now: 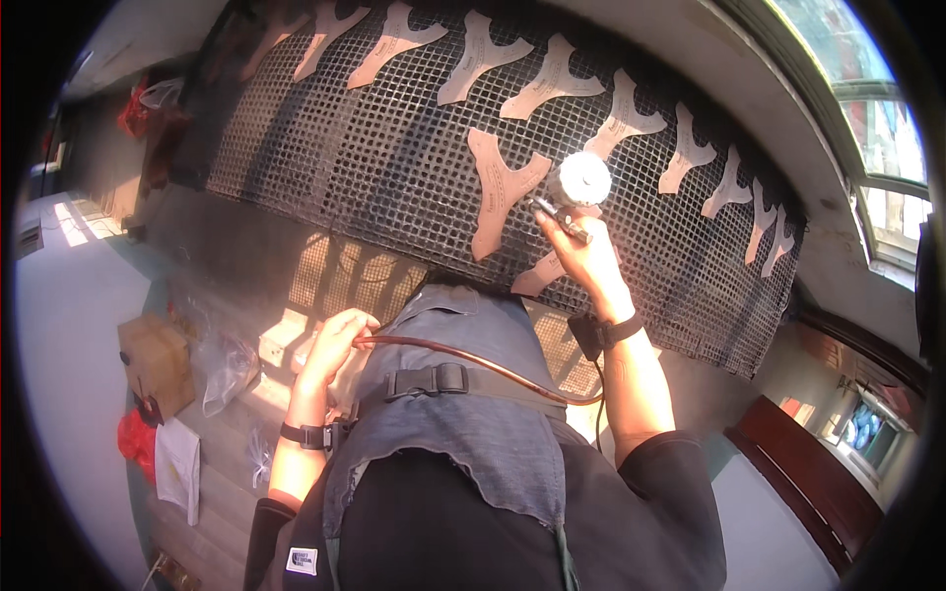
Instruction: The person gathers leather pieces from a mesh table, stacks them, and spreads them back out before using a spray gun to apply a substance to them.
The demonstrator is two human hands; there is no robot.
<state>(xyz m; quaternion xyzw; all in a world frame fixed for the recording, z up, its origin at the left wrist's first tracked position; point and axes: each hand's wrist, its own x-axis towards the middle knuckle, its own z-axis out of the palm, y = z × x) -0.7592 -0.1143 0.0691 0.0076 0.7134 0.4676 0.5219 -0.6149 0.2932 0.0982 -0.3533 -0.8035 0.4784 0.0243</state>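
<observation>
My right hand (589, 258) is wrapped round a spray gun (565, 221) with a round white cup (583, 179) on top. It is held over a dark mesh rack (394, 167). Just left of the gun's front lies a pinkish-tan Y-shaped piece (501, 193), flat on the mesh; its material looks like leather. A similar piece (540, 274) lies partly hidden under my right hand. Lower left, my left hand (340, 340) is closed round a thin brown hose (443, 347), which arcs across my apron toward my right forearm.
More Y-shaped pieces (485, 57) line the rack's far edge. A window (892, 148) is at the far right. A cardboard box (158, 366), a clear plastic bag (229, 369) and a red bag (138, 443) are at the left. A dark red wooden board (803, 473) stands lower right.
</observation>
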